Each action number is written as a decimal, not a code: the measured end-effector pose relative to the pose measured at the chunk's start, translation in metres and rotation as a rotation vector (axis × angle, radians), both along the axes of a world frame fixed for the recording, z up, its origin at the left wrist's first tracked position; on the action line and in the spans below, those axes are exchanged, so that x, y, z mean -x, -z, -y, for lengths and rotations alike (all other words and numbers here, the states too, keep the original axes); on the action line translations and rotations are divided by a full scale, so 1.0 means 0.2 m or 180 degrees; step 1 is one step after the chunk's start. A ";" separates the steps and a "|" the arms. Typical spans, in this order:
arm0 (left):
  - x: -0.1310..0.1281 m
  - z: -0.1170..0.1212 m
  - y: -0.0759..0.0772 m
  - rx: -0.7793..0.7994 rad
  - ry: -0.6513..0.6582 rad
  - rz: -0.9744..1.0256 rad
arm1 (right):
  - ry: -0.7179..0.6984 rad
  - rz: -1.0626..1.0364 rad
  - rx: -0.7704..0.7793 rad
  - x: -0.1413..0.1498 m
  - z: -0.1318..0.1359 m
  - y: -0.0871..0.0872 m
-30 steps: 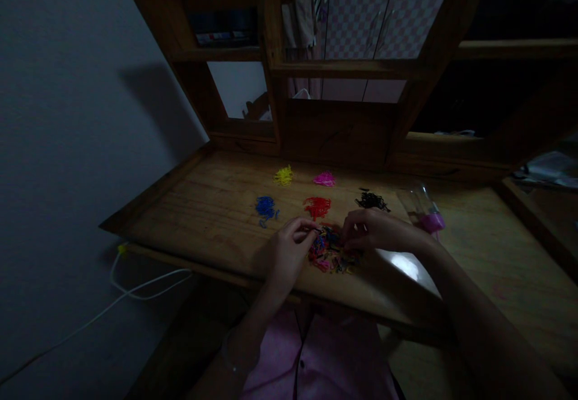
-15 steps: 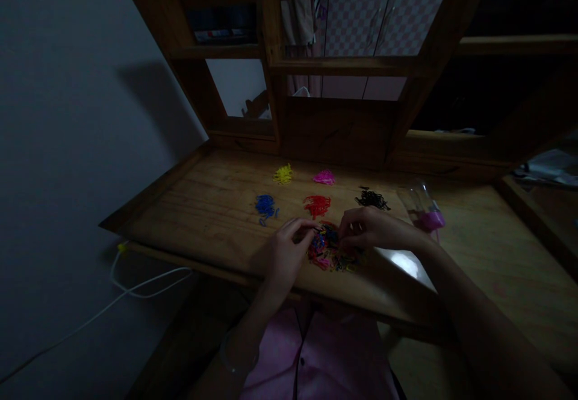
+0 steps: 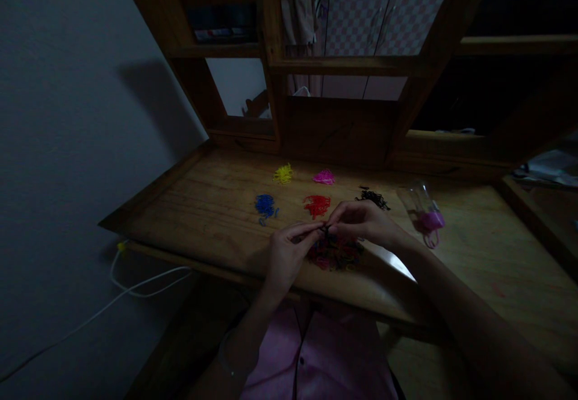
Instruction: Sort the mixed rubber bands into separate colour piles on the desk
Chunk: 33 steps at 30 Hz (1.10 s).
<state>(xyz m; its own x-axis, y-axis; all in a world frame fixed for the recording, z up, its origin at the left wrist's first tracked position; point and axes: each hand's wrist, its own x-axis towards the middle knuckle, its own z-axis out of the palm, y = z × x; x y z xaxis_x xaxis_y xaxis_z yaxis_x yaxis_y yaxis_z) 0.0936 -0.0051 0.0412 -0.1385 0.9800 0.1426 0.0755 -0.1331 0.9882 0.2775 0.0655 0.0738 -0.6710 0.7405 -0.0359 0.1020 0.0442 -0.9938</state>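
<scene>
The black bits [image 3: 326,230] are between your two hands, pinched at the tips. The mixed pile [image 3: 336,254] sits on the counter [image 3: 212,207] just under them, on your side. There is one mixed pile and five piles of one color: yellow [image 3: 283,174], pink [image 3: 324,177], blue [image 3: 264,205], red [image 3: 317,205] and black [image 3: 372,199]. The bits in each pile are too small to count. There is one clear bottle [image 3: 421,200] with a pink top, lying to the right of the black pile. Your left hand [image 3: 284,255] is nearly closed, finger and thumb pinching the black bits. Your right hand [image 3: 365,222] is pinched narrow on them too.
</scene>
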 end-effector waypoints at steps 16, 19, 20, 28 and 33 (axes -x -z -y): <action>0.01 0.00 0.01 0.0568 0.0419 0.0836 | 0.0136 0.0041 -0.0634 0.02 0.00 0.04; 0.01 0.00 0.00 0.0563 0.0343 0.0686 | 0.0220 0.0186 -0.0881 0.03 0.01 0.03; 0.02 0.00 -0.01 0.0553 0.0327 0.0625 | 0.0234 0.0226 -0.0952 0.03 0.02 0.03; 0.03 0.03 -0.04 0.0553 0.0547 0.0445 | 0.0242 0.0354 -0.1361 0.03 0.02 0.04; 0.03 0.03 -0.03 0.0578 0.0536 0.0536 | 0.0276 0.0432 -0.1377 0.05 0.02 0.03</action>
